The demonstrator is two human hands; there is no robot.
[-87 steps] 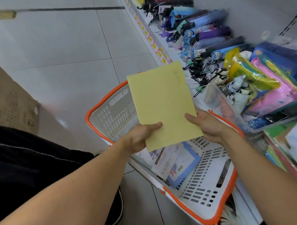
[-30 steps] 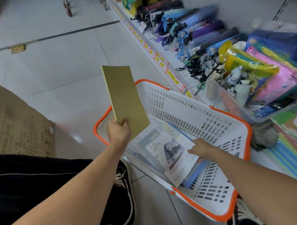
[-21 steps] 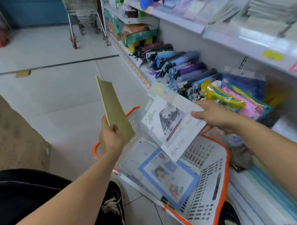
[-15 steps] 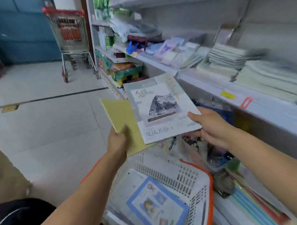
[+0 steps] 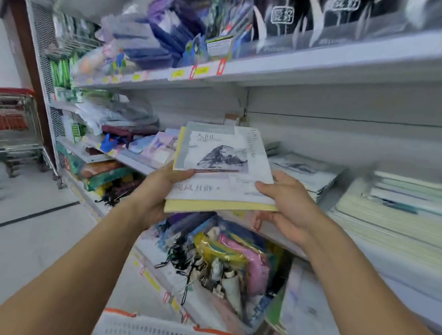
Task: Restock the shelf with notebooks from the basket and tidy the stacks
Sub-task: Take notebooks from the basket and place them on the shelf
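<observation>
A white notebook with a mountain drawing [image 5: 222,165] lies on top of a yellow notebook [image 5: 213,205], and both of my hands hold the pair level in front of the middle shelf [image 5: 319,257]. My left hand [image 5: 160,190] grips the left edge with its thumb on the cover. At the right edge my right hand [image 5: 289,203] does the same. Stacks of notebooks [image 5: 305,173] lie on that shelf just right of the pair. Only the rim of the white basket with orange trim [image 5: 162,329] shows at the bottom.
Pale notebook stacks [image 5: 400,208] fill the shelf's right part. Below are bagged umbrellas and coloured pouches [image 5: 226,258]. The upper shelf [image 5: 320,62] carries packaged stationery. A shopping cart [image 5: 11,122] stands at the far left on the tiled floor.
My view rose from the basket to the shelves. The white notebook came out of the basket in my right hand and now lies on the yellow one, held by both hands.
</observation>
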